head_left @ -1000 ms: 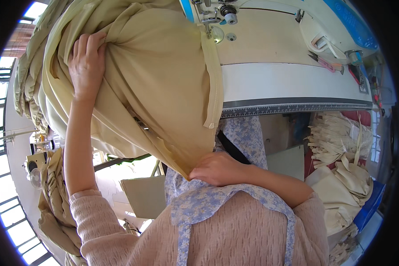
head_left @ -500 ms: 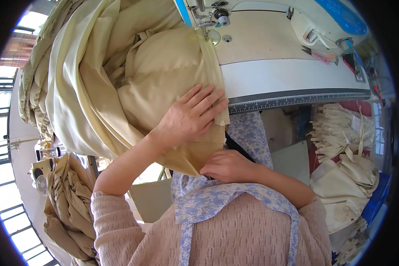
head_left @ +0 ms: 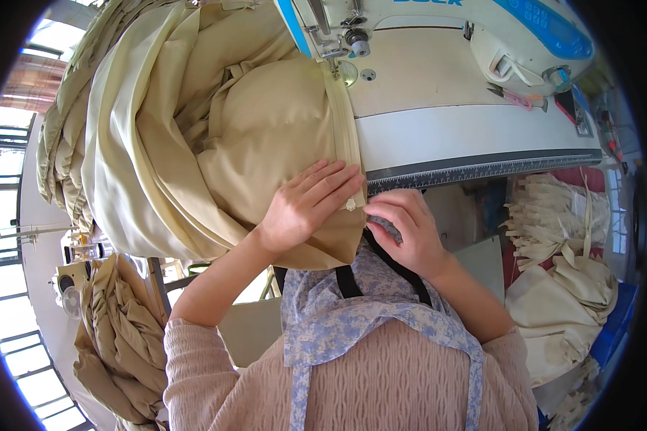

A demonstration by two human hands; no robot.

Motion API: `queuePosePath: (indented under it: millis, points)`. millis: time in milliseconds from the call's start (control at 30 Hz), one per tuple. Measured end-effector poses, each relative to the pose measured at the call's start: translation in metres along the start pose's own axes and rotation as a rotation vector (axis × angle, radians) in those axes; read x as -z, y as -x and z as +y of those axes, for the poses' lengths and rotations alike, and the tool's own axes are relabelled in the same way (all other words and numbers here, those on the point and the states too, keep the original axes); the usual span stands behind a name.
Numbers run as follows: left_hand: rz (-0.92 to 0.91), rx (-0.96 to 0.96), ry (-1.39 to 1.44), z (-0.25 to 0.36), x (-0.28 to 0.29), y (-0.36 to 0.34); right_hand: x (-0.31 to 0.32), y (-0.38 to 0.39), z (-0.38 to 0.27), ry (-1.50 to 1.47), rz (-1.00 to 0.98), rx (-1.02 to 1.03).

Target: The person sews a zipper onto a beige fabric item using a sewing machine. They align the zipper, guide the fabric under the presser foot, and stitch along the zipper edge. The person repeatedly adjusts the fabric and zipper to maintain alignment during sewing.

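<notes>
A large gathered piece of beige fabric point(head_left: 266, 122) lies under the sewing machine's needle area point(head_left: 334, 68). A cream zipper point(head_left: 346, 133) runs down its right edge, with a small pale end piece point(head_left: 351, 205) low on it. My left hand point(head_left: 313, 201) rests flat on the fabric, fingers stretched toward the zipper. At the edge beside the zipper's lower end, my right hand point(head_left: 410, 230) has curled fingers, their tips at the fabric's border. The small bit pinched there is mostly hidden.
A dark ruler strip point(head_left: 482, 165) lines the front edge of the white sewing table point(head_left: 474, 129). Small pink-handled scissors point(head_left: 517, 97) lie at the right of the machine. Bundled cream pieces point(head_left: 553, 215) sit at right, and more beige fabric point(head_left: 118, 330) hangs at lower left.
My right hand has risen from the fabric's lower corner to the edge by the zipper's end. My left hand has shifted slightly down, and the zipper's lower end now lies flatter.
</notes>
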State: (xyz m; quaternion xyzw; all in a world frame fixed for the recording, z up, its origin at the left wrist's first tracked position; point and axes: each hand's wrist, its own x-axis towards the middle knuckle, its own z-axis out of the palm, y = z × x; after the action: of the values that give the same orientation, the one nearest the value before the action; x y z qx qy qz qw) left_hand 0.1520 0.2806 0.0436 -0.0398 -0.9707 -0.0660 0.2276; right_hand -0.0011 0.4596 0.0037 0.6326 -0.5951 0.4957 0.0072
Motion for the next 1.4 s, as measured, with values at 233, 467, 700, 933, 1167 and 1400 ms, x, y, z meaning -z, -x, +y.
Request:
queuePosePath:
  millis: [233,467,700,933,1167,1400]
  points:
    - [0.02,0.026,0.039,0.001,0.01,-0.007,-0.004,-0.036,0.012,0.106,0.093,0.045]
    - [0.008,0.154,-0.107,0.009,0.02,-0.036,-0.001,-0.033,0.023,0.045,0.017,0.192]
    - [0.072,0.427,-0.028,-0.015,0.013,-0.034,0.017,-0.029,0.023,0.118,-0.14,0.086]
    - [0.235,0.464,0.075,-0.021,0.029,-0.064,-0.009,-0.027,0.045,0.242,-0.183,0.252]
    - [0.013,0.261,0.036,-0.012,0.001,-0.05,0.0,-0.034,0.06,0.015,-0.181,0.375]
    - [-0.04,0.108,0.007,-0.02,-0.004,-0.038,0.005,-0.037,0.063,-0.084,-0.226,0.35]
